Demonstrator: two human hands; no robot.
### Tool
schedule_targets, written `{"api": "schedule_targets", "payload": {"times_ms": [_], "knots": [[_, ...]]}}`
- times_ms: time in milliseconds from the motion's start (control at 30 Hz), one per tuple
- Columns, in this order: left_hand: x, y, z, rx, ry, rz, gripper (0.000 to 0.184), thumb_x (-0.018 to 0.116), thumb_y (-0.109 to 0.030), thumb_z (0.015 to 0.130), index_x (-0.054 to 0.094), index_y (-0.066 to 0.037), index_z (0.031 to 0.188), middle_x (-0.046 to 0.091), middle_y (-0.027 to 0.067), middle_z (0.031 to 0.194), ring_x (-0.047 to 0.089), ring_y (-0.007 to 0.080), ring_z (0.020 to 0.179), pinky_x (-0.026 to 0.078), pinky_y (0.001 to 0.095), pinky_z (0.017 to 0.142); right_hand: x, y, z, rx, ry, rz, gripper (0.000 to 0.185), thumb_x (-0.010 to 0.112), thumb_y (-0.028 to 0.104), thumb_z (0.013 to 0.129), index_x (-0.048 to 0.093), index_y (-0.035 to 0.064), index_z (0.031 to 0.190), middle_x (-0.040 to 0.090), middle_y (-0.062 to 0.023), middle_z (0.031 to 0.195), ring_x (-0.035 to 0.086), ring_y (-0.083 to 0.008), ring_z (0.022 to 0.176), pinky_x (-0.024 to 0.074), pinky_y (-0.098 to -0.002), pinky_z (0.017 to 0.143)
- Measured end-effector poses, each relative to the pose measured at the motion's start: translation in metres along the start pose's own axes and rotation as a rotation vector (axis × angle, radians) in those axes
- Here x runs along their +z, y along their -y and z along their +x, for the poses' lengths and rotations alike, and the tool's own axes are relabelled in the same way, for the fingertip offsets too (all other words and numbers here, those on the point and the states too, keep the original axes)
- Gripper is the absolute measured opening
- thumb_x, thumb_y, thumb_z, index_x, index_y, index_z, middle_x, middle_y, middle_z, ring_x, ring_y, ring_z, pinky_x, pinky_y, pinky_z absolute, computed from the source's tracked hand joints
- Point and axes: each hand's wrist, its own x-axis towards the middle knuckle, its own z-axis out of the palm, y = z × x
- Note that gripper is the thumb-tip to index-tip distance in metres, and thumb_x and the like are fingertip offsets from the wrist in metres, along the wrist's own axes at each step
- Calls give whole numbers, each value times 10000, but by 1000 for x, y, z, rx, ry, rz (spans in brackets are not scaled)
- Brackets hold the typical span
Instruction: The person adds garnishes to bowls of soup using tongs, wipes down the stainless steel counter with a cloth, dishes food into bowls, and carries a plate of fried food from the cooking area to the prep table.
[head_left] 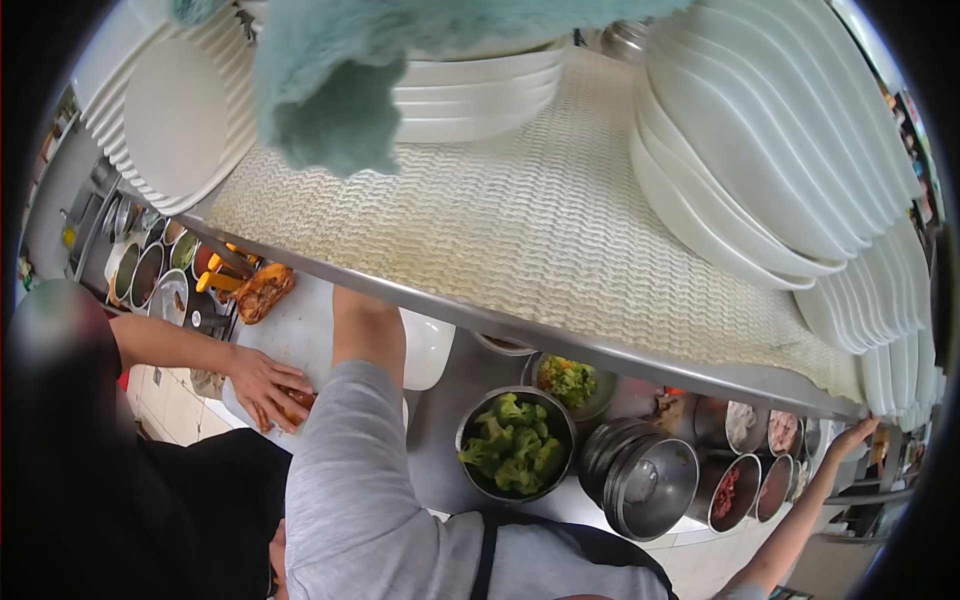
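Note:
My left arm (368,335), in a grey sleeve, reaches forward under the raised metal shelf (480,325); that hand is hidden behind the shelf edge. Far to the right, my right hand (853,437) is up against the shelf's corner, just below stacked white dishes (895,370). Its fingers are small and partly hidden, so their grip is unclear. Near my left forearm are a white dish (427,350) and a white cutting board (310,325). A steel bowl of broccoli (512,445) stands between my arms.
A co-worker's hand (270,390) presses browned food on the board, near a roasted piece of meat (265,293). Large white bowls (740,150), plates (175,110) and a green cloth (330,90) are on the shelf. Stacked metal bowls (650,485) and ingredient pots (735,490) stand below.

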Motion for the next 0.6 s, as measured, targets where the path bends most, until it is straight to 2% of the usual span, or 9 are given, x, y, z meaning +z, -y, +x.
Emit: {"api": "schedule_targets", "payload": {"times_ms": [133, 200, 233, 267, 333, 467, 533, 567, 600], "knots": [[-64, -33, 1, 106, 12, -347, 295, 500, -170, 788, 533, 18, 1014, 591, 204, 939, 604, 319, 843, 524, 373, 704, 4, -29, 0, -103, -126, -94, 603, 303, 444, 897, 347, -32, 1263, 378, -186, 1252, 367, -289, 1142, 287, -394, 953], [-101, -61, -9, 179, 96, -599, 301, 496, -161, 793, 523, 26, 1027, 589, 205, 947, 605, 318, 845, 528, 371, 703, 4, -24, -1, -25, -85, -26, 614, 324, 465, 886, 354, -17, 1264, 381, -153, 1256, 388, -254, 1116, 322, -350, 902], [-119, -77, -24, 219, 156, -709, 304, 494, -157, 795, 519, 30, 1034, 588, 206, 951, 605, 318, 845, 529, 370, 703, 2, -28, -1, -41, -70, -89, 599, 329, 453, 893, 352, -16, 1264, 385, -132, 1252, 394, -226, 1102, 340, -324, 868], [-135, -93, -40, 251, 224, -798, 307, 492, -153, 798, 514, 33, 1041, 587, 206, 956, 605, 317, 846, 531, 369, 703, 4, -23, 1, -150, -62, -86, 565, 353, 413, 903, 349, -23, 1262, 383, -126, 1253, 389, -218, 1105, 334, -310, 869], [-161, -128, -81, 326, 366, -944, 314, 488, -145, 802, 505, 41, 1055, 585, 207, 964, 605, 316, 848, 534, 367, 702, 5, -27, 2, -208, -72, -90, 388, 399, 237, 902, 434, -34, 1177, 385, -181, 1261, 340, -292, 1193, 243, -375, 992], [-169, -176, -186, 421, 592, -1021, 327, 480, -128, 812, 486, 56, 1082, 581, 209, 981, 606, 314, 851, 541, 362, 701, -4, 13, 15, -374, 78, -217, 337, 405, 229, 891, 494, -4, 1117, 443, -186, 1212, 345, -322, 1191, 225, -396, 996], [-155, -182, -245, 411, 678, -988, 334, 476, -120, 817, 476, 63, 1096, 579, 210, 989, 606, 313, 852, 545, 360, 701, -15, 41, 18, -294, 190, -251, 344, 430, 242, 885, 483, 51, 1167, 404, -162, 1270, 314, -320, 1218, 208, -393, 1009], [-145, -184, -269, 352, 709, -969, 346, 401, 4, 810, 377, 117, 1137, 533, 215, 1046, 598, 304, 871, 561, 349, 702, -22, 72, 14, -253, 174, -117, 391, 442, 278, 883, 442, 71, 1214, 359, -170, 1304, 294, -320, 1232, 189, -390, 1020], [-138, -186, -302, 360, 723, -950, 346, 401, 4, 810, 377, 117, 1137, 533, 215, 1046, 598, 304, 871, 561, 349, 702, -31, 84, 7, -126, 160, -35, 459, 479, 311, 868, 400, 59, 1244, 333, -171, 1321, 281, -310, 1241, 179, -382, 1025]]}}
